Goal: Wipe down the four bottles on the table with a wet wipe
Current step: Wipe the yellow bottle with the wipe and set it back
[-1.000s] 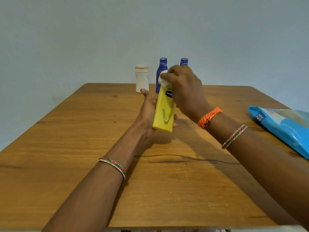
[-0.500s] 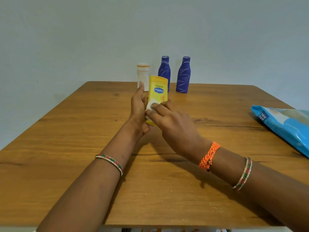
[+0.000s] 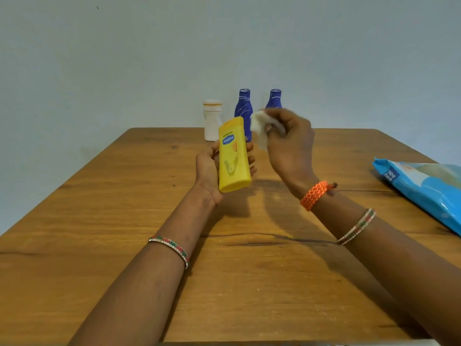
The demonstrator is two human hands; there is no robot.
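Yellow bottle (image 3: 234,156): held above the table (image 3: 124,221), tilted, left hand (image 3: 212,168) curled round its lower half. Wet wipe (image 3: 262,127): bunched, pinched in right hand (image 3: 289,143), just right of the bottle's top, blurred. White bottle (image 3: 212,121), two blue bottles (image 3: 243,113) (image 3: 274,98): upright at far edge. Blue wipes pack (image 3: 424,191): right edge.

left hand (image 3: 209,171) gripping, right hand (image 3: 289,143) pinching

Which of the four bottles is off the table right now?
The yellow bottle, gripped in the left hand. The white bottle and both blue bottles stand at the far edge.
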